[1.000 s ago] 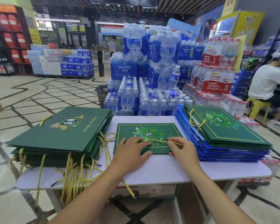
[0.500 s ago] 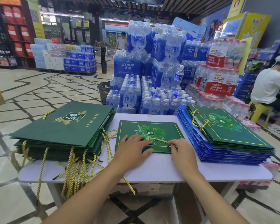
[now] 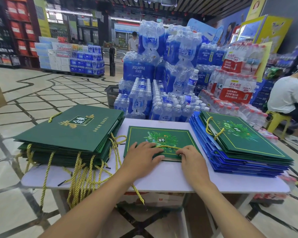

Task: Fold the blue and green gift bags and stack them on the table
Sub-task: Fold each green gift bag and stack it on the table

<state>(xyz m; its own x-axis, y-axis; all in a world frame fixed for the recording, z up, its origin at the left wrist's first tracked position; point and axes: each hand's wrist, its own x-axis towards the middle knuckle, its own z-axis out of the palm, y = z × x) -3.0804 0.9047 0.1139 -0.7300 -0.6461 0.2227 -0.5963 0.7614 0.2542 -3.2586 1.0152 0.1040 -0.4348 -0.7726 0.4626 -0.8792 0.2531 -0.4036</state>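
At the centre of the table (image 3: 162, 181), beside the blue and green stack (image 3: 248, 150), the green gift bag (image 3: 162, 134) lies flat. The left hand (image 3: 141, 155), fingers straight, presses it, likely to set the fold. The right hand (image 3: 193, 160) pinches the cord handle (image 3: 169, 146) with curled fingers, apparently to tuck it.

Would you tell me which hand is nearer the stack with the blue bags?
Right. The right hand lies just left of the stack; the left hand is farther left.
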